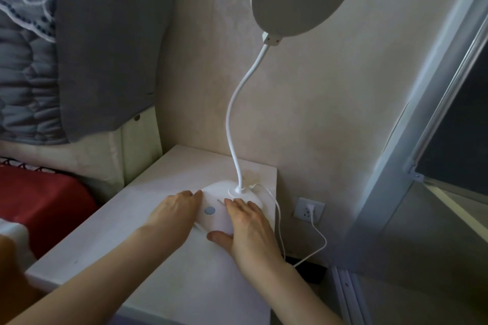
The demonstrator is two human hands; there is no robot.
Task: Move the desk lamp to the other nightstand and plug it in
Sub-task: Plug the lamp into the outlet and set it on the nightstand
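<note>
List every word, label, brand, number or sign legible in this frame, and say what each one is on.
Lamp base: a short line of small dark print between the grey button and the right hand; it is too small and blurred to read, and the fingers partly cover it.
Wall socket: no readable marking.
Nothing else in view carries text.

The desk lamp [239,124] is white all over — round head, thin neck, base — with one grey-blue button [210,210] on the base. Under it, the nightstand [163,266] is white; right of the lamp, the cord [314,229] and wall socket [309,209] are white too. Behind the lamp, the wall [330,92] is pale cream. Left of the lamp hang a plain grey cloth [111,42] and grey quilting [23,66] with a flower pattern — below them, a red cover [45,200].
</note>
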